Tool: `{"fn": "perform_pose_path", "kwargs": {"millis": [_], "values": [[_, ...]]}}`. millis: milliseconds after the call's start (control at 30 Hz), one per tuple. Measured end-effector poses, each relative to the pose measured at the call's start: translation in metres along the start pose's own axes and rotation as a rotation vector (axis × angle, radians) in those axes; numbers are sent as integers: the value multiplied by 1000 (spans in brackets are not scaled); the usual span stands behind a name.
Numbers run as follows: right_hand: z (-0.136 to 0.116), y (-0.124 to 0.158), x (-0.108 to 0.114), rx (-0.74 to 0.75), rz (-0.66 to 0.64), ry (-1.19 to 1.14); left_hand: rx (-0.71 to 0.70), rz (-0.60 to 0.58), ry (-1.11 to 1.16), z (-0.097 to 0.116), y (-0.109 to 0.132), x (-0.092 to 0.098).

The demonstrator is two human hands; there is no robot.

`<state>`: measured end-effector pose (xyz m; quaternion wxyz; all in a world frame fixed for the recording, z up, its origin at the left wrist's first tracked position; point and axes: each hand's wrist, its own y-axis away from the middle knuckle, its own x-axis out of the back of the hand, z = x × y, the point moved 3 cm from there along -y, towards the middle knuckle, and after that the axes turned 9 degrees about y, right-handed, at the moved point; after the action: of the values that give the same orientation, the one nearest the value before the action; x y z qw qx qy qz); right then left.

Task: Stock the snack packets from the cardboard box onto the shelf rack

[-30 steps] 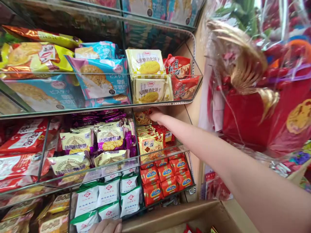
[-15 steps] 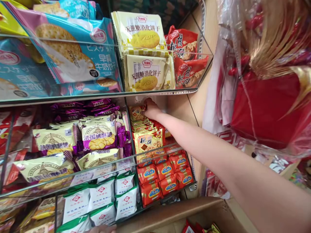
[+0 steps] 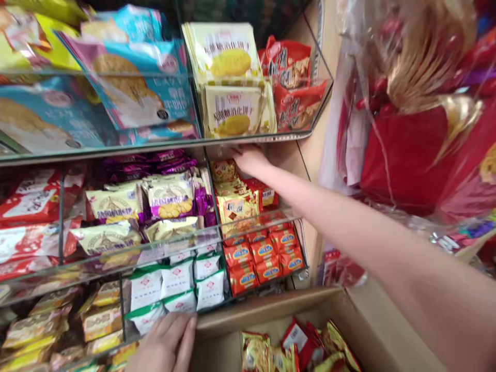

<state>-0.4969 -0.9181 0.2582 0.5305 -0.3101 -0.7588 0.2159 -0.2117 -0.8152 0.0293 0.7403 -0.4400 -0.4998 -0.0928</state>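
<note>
Deep in the middle shelf's right compartment, my right hand (image 3: 251,160) reaches in just under the upper glass shelf. Its fingers point left, look loosely stretched and blurred, and no packet shows in them. Just below and left of them stands a row of yellow biscuit packets (image 3: 237,209), with a red packet (image 3: 267,192) beside it. At the lower edge of the view, my left hand (image 3: 165,343) is at the left corner of a cardboard box (image 3: 267,312), fingers close together against its rim. Red and gold packets (image 3: 256,351) lie loose inside the box.
Glass fronts and dividers edge the compartments. Small red packets (image 3: 267,268) and white-green packets (image 3: 176,281) stand in front. Cream and purple biscuit packets (image 3: 170,199) fill the compartment to the left. Blue biscuit bags (image 3: 135,82) sit above. Red goods in plastic (image 3: 406,160) hang at right.
My right hand has come off the rear yellow packet and sits slightly above it. The view has shifted, so more of my left hand and the box shows.
</note>
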Motion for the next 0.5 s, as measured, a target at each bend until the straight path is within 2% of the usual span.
{"fn": "perform_pose_path", "kwargs": {"millis": [100, 200, 267, 300, 333, 400, 467, 500], "values": [[0, 58, 32, 236, 27, -18, 78, -43, 56, 7, -1, -1], [9, 149, 64, 518, 99, -131, 92, -60, 87, 9, -3, -6], [19, 216, 70, 733, -11, -209, 93, -66, 79, 10, -4, -8], [24, 247, 65, 828, -142, -206, 92, -70, 64, 11, -5, -9], [32, 274, 55, 856, -304, -169, 90, -74, 45, 13, -5, -10], [47, 313, 22, 805, -641, -94, 92, -94, 4, 17, -5, -11], [59, 332, -20, 542, -862, -148, 94, -119, -32, 20, -5, -11], [62, 335, -41, 365, -903, -219, 93, -128, -43, 21, -4, -11]]}}
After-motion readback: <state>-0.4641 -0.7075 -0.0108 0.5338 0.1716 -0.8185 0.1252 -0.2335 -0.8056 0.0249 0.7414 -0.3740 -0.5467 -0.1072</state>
